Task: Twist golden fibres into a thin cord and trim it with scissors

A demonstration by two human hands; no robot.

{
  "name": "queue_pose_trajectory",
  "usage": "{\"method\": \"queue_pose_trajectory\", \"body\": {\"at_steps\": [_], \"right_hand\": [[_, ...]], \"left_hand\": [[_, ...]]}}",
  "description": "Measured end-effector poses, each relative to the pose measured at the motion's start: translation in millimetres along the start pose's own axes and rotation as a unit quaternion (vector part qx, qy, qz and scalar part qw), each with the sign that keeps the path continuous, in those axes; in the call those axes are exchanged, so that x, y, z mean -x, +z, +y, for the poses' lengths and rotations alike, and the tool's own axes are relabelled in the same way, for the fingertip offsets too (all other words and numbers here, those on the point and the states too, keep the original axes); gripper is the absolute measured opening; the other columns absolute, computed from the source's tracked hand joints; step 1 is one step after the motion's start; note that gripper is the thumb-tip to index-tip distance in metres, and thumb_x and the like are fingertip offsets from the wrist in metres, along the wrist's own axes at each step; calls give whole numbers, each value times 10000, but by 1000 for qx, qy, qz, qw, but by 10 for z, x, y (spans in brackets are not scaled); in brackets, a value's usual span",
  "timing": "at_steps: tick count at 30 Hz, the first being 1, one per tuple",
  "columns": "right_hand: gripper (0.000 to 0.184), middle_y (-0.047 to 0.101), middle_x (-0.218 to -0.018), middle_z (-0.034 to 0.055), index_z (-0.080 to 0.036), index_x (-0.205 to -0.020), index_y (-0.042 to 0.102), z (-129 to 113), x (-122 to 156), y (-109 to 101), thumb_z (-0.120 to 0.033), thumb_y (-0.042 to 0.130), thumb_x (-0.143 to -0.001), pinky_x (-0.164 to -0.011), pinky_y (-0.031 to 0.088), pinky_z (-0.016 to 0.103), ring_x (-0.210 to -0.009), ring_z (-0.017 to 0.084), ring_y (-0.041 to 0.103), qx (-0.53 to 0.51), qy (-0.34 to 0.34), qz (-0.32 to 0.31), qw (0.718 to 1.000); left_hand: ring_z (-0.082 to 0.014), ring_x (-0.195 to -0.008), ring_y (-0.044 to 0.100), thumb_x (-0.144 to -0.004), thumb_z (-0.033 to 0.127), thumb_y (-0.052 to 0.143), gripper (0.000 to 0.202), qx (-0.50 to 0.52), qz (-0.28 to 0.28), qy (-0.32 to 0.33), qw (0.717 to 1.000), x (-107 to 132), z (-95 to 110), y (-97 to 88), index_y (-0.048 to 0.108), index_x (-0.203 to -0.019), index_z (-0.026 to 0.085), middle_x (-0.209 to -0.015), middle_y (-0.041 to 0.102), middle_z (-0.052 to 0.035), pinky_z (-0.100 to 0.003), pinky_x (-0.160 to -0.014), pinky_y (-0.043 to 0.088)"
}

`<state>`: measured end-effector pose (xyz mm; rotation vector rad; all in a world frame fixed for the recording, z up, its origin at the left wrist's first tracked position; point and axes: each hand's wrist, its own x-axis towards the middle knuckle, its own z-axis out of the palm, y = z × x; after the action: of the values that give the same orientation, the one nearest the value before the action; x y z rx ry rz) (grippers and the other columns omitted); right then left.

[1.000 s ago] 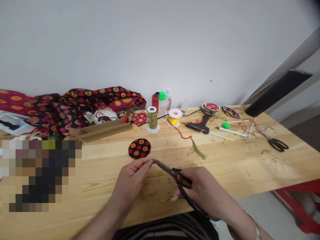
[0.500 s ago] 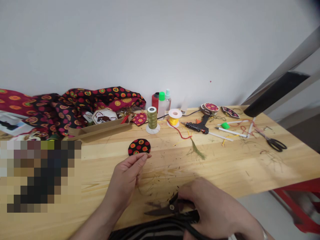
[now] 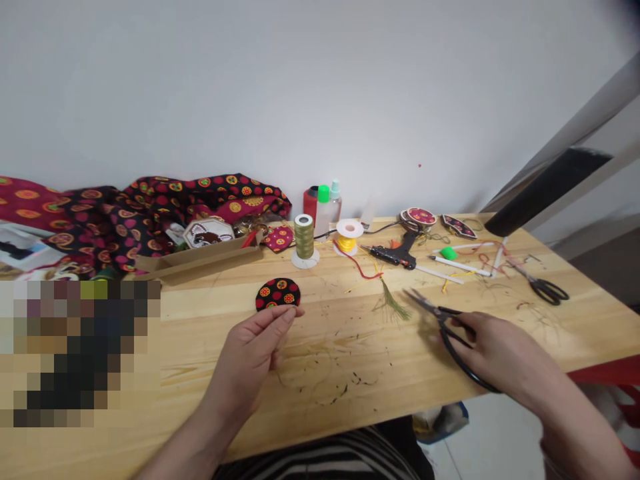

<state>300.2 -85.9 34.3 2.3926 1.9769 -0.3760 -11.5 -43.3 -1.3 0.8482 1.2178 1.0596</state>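
My left hand (image 3: 257,343) is closed in a pinch, thumb against forefinger, above the middle of the table. Just beyond its fingertips is a round black fabric patch (image 3: 279,293) with red and orange flower prints. The hand covers the patch's near edge, so I cannot tell whether the pinch grips it. My right hand (image 3: 500,353) is wrapped round the black handles of a pair of scissors (image 3: 443,317). Their blades are parted slightly and point up-left, close to a green thread tassel (image 3: 394,305) with a red cord.
Behind stand an olive thread spool (image 3: 303,240), a yellow cord spool (image 3: 349,241) and small bottles (image 3: 324,207). A glue gun (image 3: 395,253) lies right of them, with a second pair of scissors (image 3: 547,291) farther right. Patterned cloth (image 3: 200,193) and a cardboard tray (image 3: 200,263) are left.
My right hand has carried the scissors from the table's front edge up and right to beside the tassel. My left hand and the patch have stayed nearly in place.
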Motion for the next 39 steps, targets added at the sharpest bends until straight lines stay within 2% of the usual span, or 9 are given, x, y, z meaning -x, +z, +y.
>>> {"method": "queue_pose_trajectory", "body": {"at_steps": [6,9,12,14,17,23,28,34,39], "right_hand": [[267,653,-648,125,-173,-672,622,335,-117,87,-383,490,-773,-529,425,334,-607,273,621,71,71,-18,995],[296,662,-752,172,-135,-743,662,240,-102,119,-361,481,-804,-619,466,396,-743,323,632,92,60,91,990],[286,640,-1030,147,-153,-978,669,-130,-61,131,-315,464,-860,-810,465,408,-964,282,590,-68,-84,225,968],[248,628,-1072,99,-203,-1045,650,-481,-40,143,-304,521,-859,-820,474,359,-969,220,580,-254,-197,166,932],[276,640,-1032,53,-249,-1073,641,-983,-57,201,-254,637,-796,-729,492,295,-862,160,587,-448,-268,60,851],[243,659,-874,26,-236,-939,710,-1395,-190,373,-199,728,-699,-658,472,261,-778,136,589,-549,-276,-12,789],[144,651,-745,6,-245,-828,742,-1394,-234,449,-170,704,-712,-641,481,255,-683,119,587,-562,-272,6,781],[84,626,-758,8,-213,-706,721,-1383,-230,433,-139,687,-726,-676,479,246,-723,121,593,-539,-280,62,792],[125,595,-753,7,-176,-684,637,-1391,-214,410,-116,601,-788,-683,457,245,-728,121,569,-516,-284,65,805]], "left_hand": [[-58,-397,244,-722,356,682,254,-3,2,-3,1000,7,5,19,690,-849,136,-393,334,97,-190,-403,181],[-54,-390,236,-716,374,683,273,-7,-2,-13,1000,21,9,46,697,-848,136,-393,334,97,-192,-400,170],[-51,-386,220,-718,398,676,292,-16,-23,-29,999,49,14,79,703,-846,137,-394,328,98,-196,-399,155],[-51,-387,203,-720,412,672,299,-30,-42,-37,998,74,21,108,705,-842,141,-396,314,101,-200,-399,139],[-57,-396,202,-734,414,656,292,-52,-72,-44,995,116,42,155,710,-842,148,-397,310,98,-206,-402,130],[-68,-398,219,-743,367,631,224,-66,-107,-38,991,167,96,199,719,-753,161,-395,347,81,-216,-393,147],[-76,-404,231,-769,410,604,263,-63,-120,-46,990,156,76,182,690,-784,162,-412,340,86,-212,-393,171],[-69,-385,252,-772,463,588,390,-31,-114,-57,991,168,32,188,507,-520,177,-413,341,75,-212,-386,187],[-60,-415,118,-778,503,553,374,88,-125,-146,977,176,47,183,647,-773,140,-459,259,102,-195,-389,111]]}}
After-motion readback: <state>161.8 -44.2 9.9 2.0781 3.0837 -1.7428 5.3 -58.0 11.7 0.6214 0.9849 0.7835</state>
